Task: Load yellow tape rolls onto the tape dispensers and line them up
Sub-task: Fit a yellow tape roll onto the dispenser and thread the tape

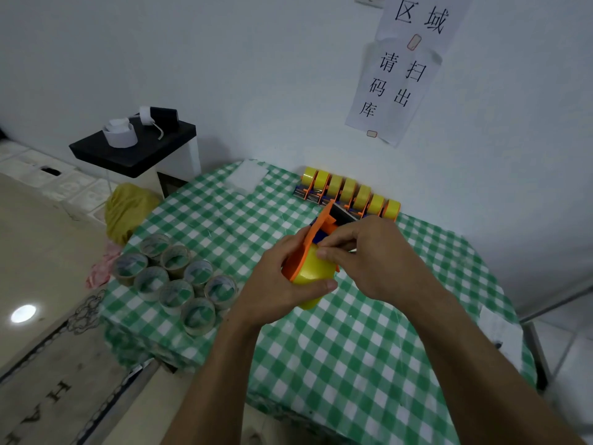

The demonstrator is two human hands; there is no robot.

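Above the middle of the table I hold an orange tape dispenser (321,229) with a yellow tape roll (313,279) on it. My left hand (276,284) grips the roll and the dispenser's orange side from the left, thumb under the roll. My right hand (375,255) pinches at the top of the roll with thumb and forefinger. A row of several loaded dispensers with yellow rolls (349,192) stands along the wall at the back of the table.
Several empty cardboard tape cores (179,284) cluster at the table's left edge on the green checked cloth (353,364). A black stand with white tape rolls (134,146) and a yellow bag (128,210) sit beyond the left side. Paper signs hang on the wall.
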